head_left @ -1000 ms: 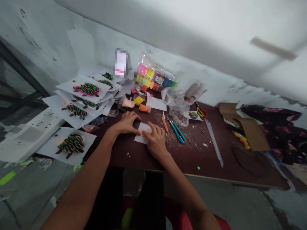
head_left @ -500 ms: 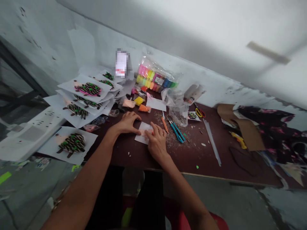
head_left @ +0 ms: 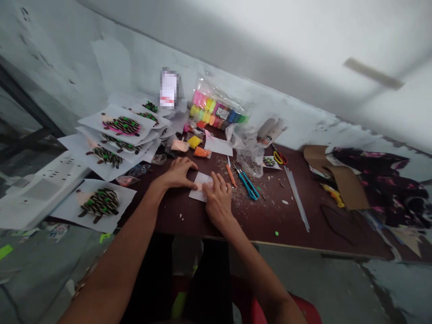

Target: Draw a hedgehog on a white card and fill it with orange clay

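Note:
A small white paper card (head_left: 195, 195) lies on the dark table in front of me, with a thin peach-orange patch (head_left: 200, 186) on it. My left hand (head_left: 179, 173) rests at the card's left side, thumb stretched to its edge and fingers apart from the thumb. Over the card's right part lies my right hand (head_left: 218, 198), fingertips pressed down on the patch and hiding some of it. No tool is in either hand. Just right of my right hand are an orange-handled craft knife (head_left: 231, 174) and teal-handled cutters (head_left: 249, 185).
Paper sheets with hedgehog pictures (head_left: 121, 126) are stacked at left; another hedgehog sheet (head_left: 99, 202) lies nearer. Behind are orange clay (head_left: 201, 152), yellow clay (head_left: 194, 142) and a bag of coloured clay (head_left: 219, 110). Scissors (head_left: 279, 157), clear glue sticks (head_left: 297, 200) and a yellow glue gun (head_left: 332, 195) lie right.
My right hand's fingers have shifted slightly on the patch, covering more of its orange part. My left hand stays at the card's edge. The whole view has moved a little.

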`<state>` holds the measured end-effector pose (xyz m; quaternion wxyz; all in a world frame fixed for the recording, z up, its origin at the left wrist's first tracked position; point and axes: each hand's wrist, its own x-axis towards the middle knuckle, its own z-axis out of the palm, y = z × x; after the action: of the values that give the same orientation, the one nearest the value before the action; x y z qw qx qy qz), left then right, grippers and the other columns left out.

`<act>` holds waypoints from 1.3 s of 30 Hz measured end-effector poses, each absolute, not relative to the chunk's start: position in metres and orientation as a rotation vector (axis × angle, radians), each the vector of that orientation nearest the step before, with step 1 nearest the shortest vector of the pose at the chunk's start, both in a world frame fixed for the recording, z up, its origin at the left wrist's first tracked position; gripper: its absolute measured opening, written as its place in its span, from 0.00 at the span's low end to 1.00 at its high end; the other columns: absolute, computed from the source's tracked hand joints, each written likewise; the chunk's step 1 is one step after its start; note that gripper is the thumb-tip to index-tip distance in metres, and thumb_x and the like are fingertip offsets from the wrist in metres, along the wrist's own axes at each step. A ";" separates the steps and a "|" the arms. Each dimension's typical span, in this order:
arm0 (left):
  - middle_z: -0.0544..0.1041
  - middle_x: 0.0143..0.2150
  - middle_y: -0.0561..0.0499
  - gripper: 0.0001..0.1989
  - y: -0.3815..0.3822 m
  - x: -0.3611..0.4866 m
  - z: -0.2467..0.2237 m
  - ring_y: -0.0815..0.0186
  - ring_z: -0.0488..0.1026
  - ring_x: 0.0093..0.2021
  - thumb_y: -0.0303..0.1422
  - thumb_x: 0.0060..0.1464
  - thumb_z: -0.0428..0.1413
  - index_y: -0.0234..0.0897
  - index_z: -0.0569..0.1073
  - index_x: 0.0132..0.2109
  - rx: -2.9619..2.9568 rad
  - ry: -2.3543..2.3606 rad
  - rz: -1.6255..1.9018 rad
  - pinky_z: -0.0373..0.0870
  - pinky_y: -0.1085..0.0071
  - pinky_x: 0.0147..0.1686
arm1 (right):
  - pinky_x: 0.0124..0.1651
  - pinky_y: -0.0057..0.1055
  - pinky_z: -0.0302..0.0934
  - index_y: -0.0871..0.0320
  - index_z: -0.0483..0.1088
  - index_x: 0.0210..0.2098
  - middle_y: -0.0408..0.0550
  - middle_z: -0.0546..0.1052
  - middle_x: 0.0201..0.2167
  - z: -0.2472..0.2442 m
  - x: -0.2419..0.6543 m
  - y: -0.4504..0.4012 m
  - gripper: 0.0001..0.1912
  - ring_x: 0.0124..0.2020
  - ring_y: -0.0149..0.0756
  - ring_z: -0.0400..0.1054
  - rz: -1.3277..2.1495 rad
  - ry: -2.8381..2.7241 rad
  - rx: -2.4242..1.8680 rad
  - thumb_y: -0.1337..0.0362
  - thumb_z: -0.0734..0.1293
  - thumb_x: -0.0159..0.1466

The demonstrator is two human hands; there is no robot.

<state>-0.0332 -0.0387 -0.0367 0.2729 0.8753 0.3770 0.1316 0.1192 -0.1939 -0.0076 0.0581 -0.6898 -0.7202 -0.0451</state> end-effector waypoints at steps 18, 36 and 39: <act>0.68 0.52 0.47 0.34 -0.038 -0.034 -0.036 0.47 0.61 0.56 0.50 0.35 0.67 0.44 0.72 0.50 2.338 1.006 0.332 0.57 0.54 0.57 | 0.63 0.49 0.45 0.52 0.73 0.55 0.58 0.54 0.71 -0.007 0.131 -0.199 0.19 0.71 0.52 0.44 -0.195 -2.077 -2.109 0.69 0.62 0.67; 0.68 0.51 0.47 0.33 -0.039 -0.034 -0.036 0.48 0.61 0.55 0.49 0.34 0.68 0.44 0.73 0.49 2.340 1.010 0.363 0.57 0.54 0.57 | 0.63 0.48 0.45 0.56 0.76 0.48 0.57 0.58 0.69 -0.008 0.137 -0.193 0.15 0.71 0.52 0.43 -0.212 -2.060 -2.081 0.69 0.61 0.67; 0.68 0.51 0.47 0.33 -0.039 -0.034 -0.036 0.48 0.61 0.55 0.49 0.35 0.67 0.44 0.72 0.49 2.345 0.998 0.356 0.58 0.54 0.57 | 0.63 0.49 0.45 0.57 0.76 0.46 0.58 0.59 0.68 -0.008 0.134 -0.192 0.14 0.70 0.52 0.44 -0.195 -2.067 -2.086 0.69 0.61 0.67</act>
<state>-0.0338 -0.0394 -0.0356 0.2805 0.8747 0.3724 0.1327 0.1341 -0.1919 -0.0077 0.0988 -0.7053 -0.6989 -0.0660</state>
